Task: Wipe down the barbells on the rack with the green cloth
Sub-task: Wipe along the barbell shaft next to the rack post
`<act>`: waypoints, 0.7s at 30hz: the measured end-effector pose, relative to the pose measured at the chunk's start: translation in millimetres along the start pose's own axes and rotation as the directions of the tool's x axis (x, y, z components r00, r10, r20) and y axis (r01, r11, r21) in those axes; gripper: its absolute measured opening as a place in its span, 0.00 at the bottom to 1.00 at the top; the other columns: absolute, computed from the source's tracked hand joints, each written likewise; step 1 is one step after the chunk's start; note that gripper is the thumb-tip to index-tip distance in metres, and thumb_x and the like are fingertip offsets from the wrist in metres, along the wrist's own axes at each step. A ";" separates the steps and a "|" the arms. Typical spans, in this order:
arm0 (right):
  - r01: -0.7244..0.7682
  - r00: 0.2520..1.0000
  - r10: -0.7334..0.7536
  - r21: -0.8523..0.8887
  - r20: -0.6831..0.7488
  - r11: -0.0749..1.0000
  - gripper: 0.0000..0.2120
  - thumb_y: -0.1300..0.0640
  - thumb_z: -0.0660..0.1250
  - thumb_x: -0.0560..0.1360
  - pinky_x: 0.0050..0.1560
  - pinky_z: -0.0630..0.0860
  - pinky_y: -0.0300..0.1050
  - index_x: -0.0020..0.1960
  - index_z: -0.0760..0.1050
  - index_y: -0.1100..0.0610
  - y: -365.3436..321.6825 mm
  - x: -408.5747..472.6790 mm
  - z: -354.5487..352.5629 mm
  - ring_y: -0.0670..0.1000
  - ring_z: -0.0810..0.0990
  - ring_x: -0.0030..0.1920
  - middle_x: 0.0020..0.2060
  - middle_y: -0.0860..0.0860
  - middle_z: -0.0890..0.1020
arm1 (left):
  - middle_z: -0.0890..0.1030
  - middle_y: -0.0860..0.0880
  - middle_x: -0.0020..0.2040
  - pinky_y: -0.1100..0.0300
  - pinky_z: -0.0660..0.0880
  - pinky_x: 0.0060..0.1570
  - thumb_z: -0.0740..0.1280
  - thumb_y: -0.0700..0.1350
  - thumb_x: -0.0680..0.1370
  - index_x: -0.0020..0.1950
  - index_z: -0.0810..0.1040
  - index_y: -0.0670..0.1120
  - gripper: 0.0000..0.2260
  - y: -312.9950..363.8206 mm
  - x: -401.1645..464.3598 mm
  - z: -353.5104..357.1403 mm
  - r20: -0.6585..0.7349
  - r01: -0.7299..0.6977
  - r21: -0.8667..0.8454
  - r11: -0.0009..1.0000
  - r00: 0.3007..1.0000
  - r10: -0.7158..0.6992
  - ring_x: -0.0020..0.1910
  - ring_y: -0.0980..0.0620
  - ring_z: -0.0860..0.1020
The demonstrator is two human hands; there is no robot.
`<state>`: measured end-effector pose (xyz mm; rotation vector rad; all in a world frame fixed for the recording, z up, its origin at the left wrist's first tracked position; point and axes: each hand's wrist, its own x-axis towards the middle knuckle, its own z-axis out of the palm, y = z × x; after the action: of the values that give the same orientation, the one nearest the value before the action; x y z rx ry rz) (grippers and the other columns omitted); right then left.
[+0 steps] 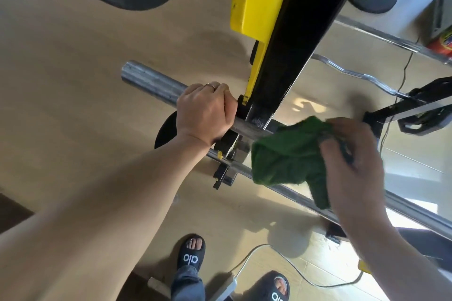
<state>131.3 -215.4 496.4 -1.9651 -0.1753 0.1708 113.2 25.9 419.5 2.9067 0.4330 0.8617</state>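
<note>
The left hand (206, 111) is wrapping fully around the sleeve of a barbell (149, 82), fingers curled over the top and a ring showing on one of them, so the grasp is closed tight on the steel. Just beyond that grip, toward the person's right, the bar is passing behind the black and yellow rack upright (281, 56). On the far side of the upright the right hand (352, 161) is pinching the green cloth (288, 156) between thumb and fingers, closed on a bunched fold. The cloth is hanging down from that pinch and draping over a second bar (403, 208) that is running lower, below the gripped one; whether it is pressing on the metal cannot be told. Below both hands, two feet in black slides (192, 255) are standing on the tan floor (73, 68), with a white cable (288, 262) lying between them.
</note>
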 end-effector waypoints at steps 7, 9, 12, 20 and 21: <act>-0.007 0.986 0.088 -0.492 0.142 0.871 0.10 0.51 0.55 0.81 0.38 0.78 0.48 0.54 0.73 0.53 21.4 25.6 12.2 0.57 0.79 0.39 0.39 0.52 0.80 | 0.76 0.49 0.28 0.61 0.66 0.37 0.55 0.44 0.80 0.34 0.76 0.45 0.17 -0.4 -1.1 3.1 -0.025 0.000 0.008 1.000 1.000 0.000 0.25 0.52 0.67; 0.173 0.977 -0.060 -0.589 0.205 0.790 0.14 0.45 0.56 0.80 0.46 0.77 0.51 0.54 0.73 0.53 26.9 19.0 14.9 0.57 0.79 0.45 0.41 0.50 0.80 | 0.75 0.49 0.28 0.61 0.65 0.37 0.55 0.44 0.80 0.34 0.77 0.45 0.17 -0.1 -1.5 3.1 -0.036 -0.004 0.012 1.000 0.999 0.004 0.25 0.52 0.67; 0.413 0.911 -0.256 -0.717 0.324 0.561 0.19 0.43 0.65 0.77 0.59 0.73 0.57 0.62 0.73 0.53 31.7 14.1 12.2 0.60 0.73 0.61 0.54 0.54 0.81 | 0.76 0.49 0.28 0.61 0.63 0.36 0.56 0.43 0.79 0.34 0.77 0.45 0.17 -1.1 -1.3 4.2 -0.031 -0.013 0.016 1.000 0.999 0.013 0.25 0.50 0.70; 0.830 0.542 -0.565 -0.502 0.623 0.242 0.12 0.57 0.67 0.80 0.48 0.79 0.54 0.63 0.79 0.56 54.9 29.4 -10.5 0.57 0.76 0.51 0.58 0.57 0.80 | 0.77 0.48 0.29 0.62 0.63 0.37 0.54 0.45 0.80 0.35 0.78 0.45 0.19 -1.4 -2.0 3.0 -0.032 0.002 0.001 1.000 0.999 -0.002 0.26 0.51 0.71; 0.865 0.475 -0.582 -0.471 0.660 0.171 0.12 0.59 0.67 0.80 0.50 0.78 0.52 0.63 0.79 0.56 56.6 32.5 -14.3 0.56 0.75 0.51 0.58 0.56 0.81 | 0.77 0.48 0.28 0.62 0.64 0.37 0.54 0.45 0.80 0.34 0.78 0.44 0.19 -1.2 -1.9 2.4 -0.032 0.002 -0.004 1.000 0.999 -0.002 0.25 0.51 0.71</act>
<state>168.4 -243.7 448.6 -2.4052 -1.7322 -0.3127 112.7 26.5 416.3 2.8918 0.4362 0.9084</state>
